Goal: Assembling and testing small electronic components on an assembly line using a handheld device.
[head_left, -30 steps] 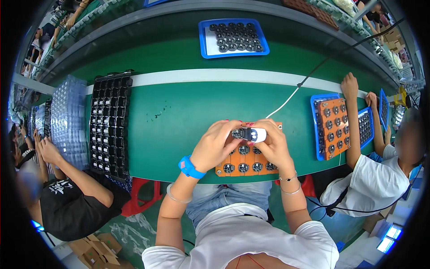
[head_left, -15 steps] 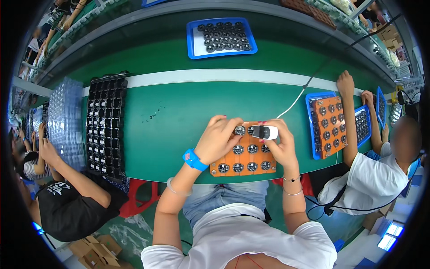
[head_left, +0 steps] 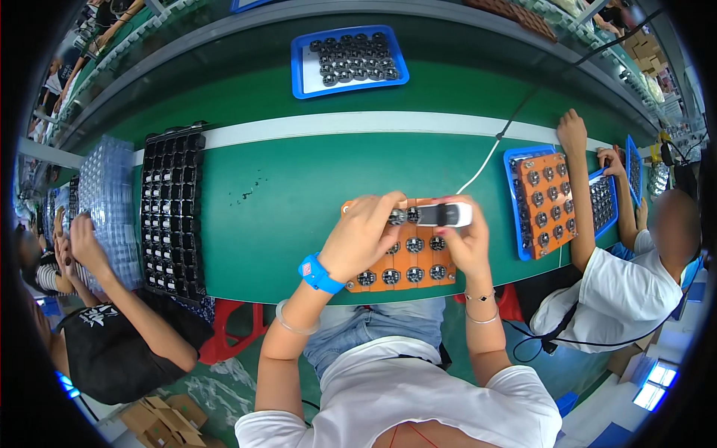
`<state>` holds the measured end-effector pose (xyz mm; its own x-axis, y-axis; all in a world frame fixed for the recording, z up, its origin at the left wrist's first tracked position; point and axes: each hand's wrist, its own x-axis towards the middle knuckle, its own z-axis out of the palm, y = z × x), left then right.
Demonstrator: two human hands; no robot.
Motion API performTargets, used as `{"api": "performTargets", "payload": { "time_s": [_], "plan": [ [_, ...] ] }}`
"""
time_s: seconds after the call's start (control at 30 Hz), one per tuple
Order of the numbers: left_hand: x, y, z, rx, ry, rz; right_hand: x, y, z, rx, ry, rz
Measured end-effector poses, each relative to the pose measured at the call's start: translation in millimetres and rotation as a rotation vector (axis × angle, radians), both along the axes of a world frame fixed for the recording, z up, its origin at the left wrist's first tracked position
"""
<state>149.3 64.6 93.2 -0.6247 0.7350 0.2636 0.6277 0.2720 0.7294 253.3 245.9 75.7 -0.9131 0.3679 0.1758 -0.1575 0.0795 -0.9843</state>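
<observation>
My left hand (head_left: 364, 233), with a blue wristband, pinches a small round black part (head_left: 396, 217) above an orange tray (head_left: 407, 257) full of the same round parts. My right hand (head_left: 467, 243) grips a white handheld tool (head_left: 443, 215) with a cable running off to the back; its tip meets the part held by my left hand. Both hands hover over the tray at the near edge of the green table (head_left: 284, 194).
A black compartment tray (head_left: 172, 205) lies to the left, a blue tray of dark parts (head_left: 349, 60) at the back. On the right a person in white handles an orange tray on blue trays (head_left: 549, 198). On the left another person works at clear trays (head_left: 104, 201).
Both hands with the tool and part have shifted slightly to the right and toward me over the orange tray. The person on the right has moved a hand along their tray.
</observation>
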Motion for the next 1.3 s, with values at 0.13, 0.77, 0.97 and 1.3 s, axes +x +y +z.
{"api": "performTargets", "payload": {
  "time_s": [0.13,0.77,0.97,1.3],
  "plan": [
    [-6,8,-9,-0.191,0.249,0.003,6,21,-1,0.07,0.043,-0.045],
    [5,32,-1,0.05,0.031,-0.074,11,21,-6,0.231,0.017,-0.02],
    [2,46,-13,-0.135,0.328,-0.035,20,35,-6,0.016,0.094,-0.149],
    [10,66,-12,-0.048,0.068,-0.136,28,44,-21,0.36,-0.033,-0.021]
  ]
}}
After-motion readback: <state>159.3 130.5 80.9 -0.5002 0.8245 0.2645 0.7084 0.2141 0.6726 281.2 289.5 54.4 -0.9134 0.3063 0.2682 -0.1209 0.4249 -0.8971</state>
